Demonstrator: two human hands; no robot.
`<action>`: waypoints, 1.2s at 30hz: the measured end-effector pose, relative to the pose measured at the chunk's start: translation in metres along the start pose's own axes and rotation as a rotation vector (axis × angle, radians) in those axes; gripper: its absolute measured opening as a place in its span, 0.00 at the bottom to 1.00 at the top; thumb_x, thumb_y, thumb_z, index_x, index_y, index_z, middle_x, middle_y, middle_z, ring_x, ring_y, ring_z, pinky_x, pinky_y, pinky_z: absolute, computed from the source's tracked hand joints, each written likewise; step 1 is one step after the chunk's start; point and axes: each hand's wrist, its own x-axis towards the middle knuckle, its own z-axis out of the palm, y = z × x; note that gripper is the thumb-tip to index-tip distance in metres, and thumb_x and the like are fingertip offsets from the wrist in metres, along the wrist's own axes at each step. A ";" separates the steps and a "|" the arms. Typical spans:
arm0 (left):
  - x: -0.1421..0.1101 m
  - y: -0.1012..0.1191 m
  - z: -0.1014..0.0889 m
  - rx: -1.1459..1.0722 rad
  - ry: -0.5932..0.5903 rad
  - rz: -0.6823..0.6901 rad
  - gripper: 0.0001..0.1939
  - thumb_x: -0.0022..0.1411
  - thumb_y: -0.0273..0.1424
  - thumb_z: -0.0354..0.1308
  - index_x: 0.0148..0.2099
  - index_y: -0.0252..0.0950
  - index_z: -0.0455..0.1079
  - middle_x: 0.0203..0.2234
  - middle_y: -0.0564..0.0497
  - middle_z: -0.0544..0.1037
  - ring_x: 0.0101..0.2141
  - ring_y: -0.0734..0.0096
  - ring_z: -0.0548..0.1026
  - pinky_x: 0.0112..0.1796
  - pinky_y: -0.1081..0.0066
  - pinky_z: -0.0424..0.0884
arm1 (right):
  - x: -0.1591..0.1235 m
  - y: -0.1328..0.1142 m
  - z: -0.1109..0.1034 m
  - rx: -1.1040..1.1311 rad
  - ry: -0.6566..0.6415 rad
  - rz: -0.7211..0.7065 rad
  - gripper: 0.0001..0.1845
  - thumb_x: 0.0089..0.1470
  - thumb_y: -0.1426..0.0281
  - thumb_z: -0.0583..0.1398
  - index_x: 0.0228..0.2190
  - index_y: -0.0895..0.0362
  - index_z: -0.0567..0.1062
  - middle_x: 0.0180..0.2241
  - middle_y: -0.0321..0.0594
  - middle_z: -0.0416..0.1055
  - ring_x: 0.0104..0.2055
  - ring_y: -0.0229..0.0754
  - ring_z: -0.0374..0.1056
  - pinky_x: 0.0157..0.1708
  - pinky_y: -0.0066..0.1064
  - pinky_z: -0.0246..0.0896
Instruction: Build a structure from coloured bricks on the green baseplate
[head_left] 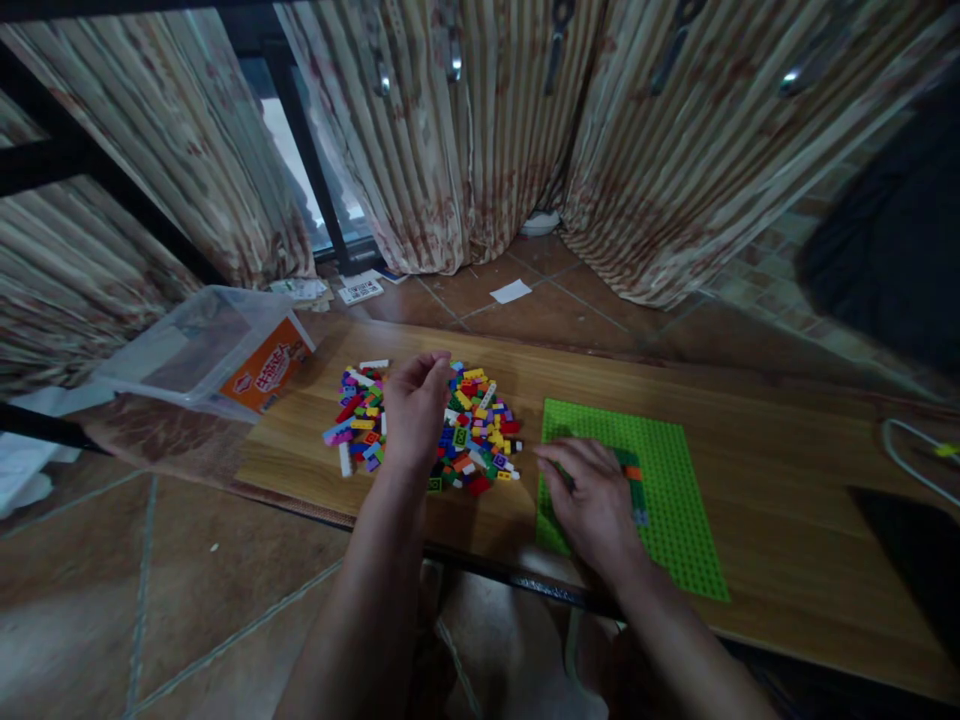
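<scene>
A heap of small toy building bricks [480, 440] in many colours lies spread over the wooden table. My left hand [416, 405] is above the middle of this heap, thumb and fingers pinched together; whatever may be between them is too small or hidden to name. On the left part of a green studded baseplate [675, 510] is my right hand [592, 495], its fingers curled and the thumb and forefinger tips pressed together toward the heap. What they may hold does not show. Beside its knuckles, a row of green, orange and bluish bricks [636, 480] is partly covered by the hand.
An open clear plastic box [195, 350] with an orange label stands at the table's left end. On the right lie a dark flat object [911, 550] and a white cable [911, 460]. Striped curtains [465, 150] hang beyond the table, and a paper [511, 291] is on the tiled floor.
</scene>
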 end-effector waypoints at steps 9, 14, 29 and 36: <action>0.000 0.003 -0.008 0.028 -0.033 -0.005 0.07 0.52 0.30 0.61 0.34 0.32 0.74 0.20 0.56 0.69 0.20 0.82 0.60 0.22 0.79 0.56 | 0.011 0.000 0.020 -0.162 -0.098 0.024 0.11 0.60 0.68 0.57 0.42 0.54 0.78 0.42 0.41 0.75 0.44 0.48 0.65 0.45 0.39 0.56; 0.001 0.003 -0.011 0.024 -0.038 -0.024 0.06 0.51 0.29 0.61 0.34 0.33 0.74 0.21 0.56 0.70 0.20 0.82 0.61 0.22 0.78 0.56 | 0.013 -0.004 0.027 -0.216 -0.124 0.012 0.12 0.60 0.67 0.57 0.43 0.54 0.78 0.42 0.42 0.75 0.43 0.49 0.64 0.43 0.40 0.55; 0.010 0.010 -0.034 0.084 0.089 -0.018 0.08 0.52 0.31 0.60 0.36 0.33 0.74 0.17 0.59 0.67 0.18 0.80 0.59 0.20 0.78 0.57 | 0.013 -0.002 0.030 -0.141 -0.118 0.007 0.10 0.59 0.66 0.58 0.39 0.55 0.76 0.39 0.42 0.75 0.43 0.49 0.65 0.44 0.40 0.57; 0.013 -0.001 -0.041 0.267 -0.077 -0.002 0.07 0.53 0.30 0.60 0.34 0.33 0.75 0.21 0.55 0.73 0.23 0.76 0.68 0.27 0.76 0.64 | 0.014 0.004 0.033 -0.088 -0.135 -0.018 0.12 0.59 0.65 0.57 0.41 0.52 0.78 0.41 0.41 0.75 0.43 0.48 0.66 0.44 0.40 0.59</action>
